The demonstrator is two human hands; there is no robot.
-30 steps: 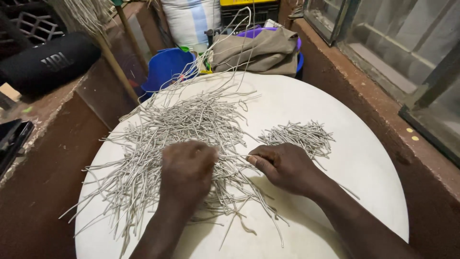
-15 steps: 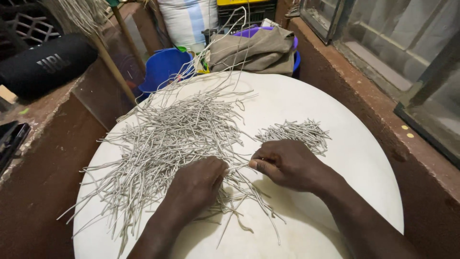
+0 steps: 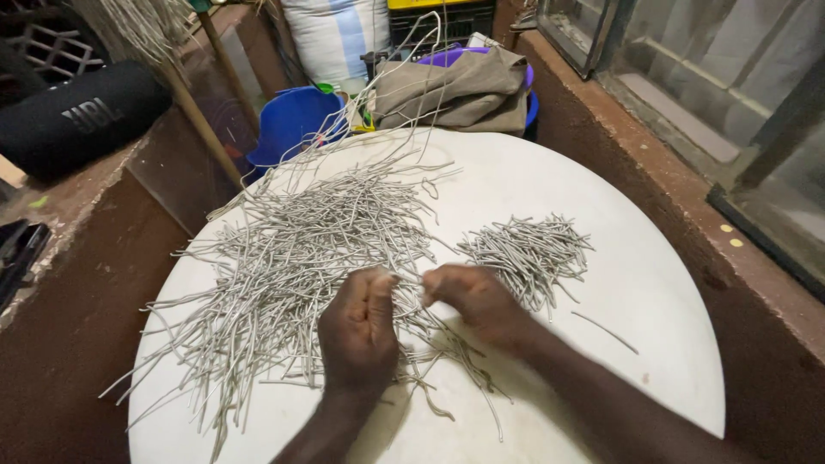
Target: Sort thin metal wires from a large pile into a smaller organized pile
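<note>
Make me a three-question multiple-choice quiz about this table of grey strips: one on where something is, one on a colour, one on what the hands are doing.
1. Where does the small pile lie, measured from the big pile?
A. To its right
B. To its left
C. On top of it

2. What colour is the bucket beyond the table?
A. Red
B. Blue
C. Green

3. How are the hands placed?
A. Both lifted clear of the strips
B. Far apart at the table's edges
C. Close together, pinching strips

Answers:
1 A: the small pile sits apart, toward the right side of the table.
2 B: the bucket behind the far rim is blue.
3 C: the left hand and right hand meet at the big pile's near edge, fingers closed on strips.
</note>
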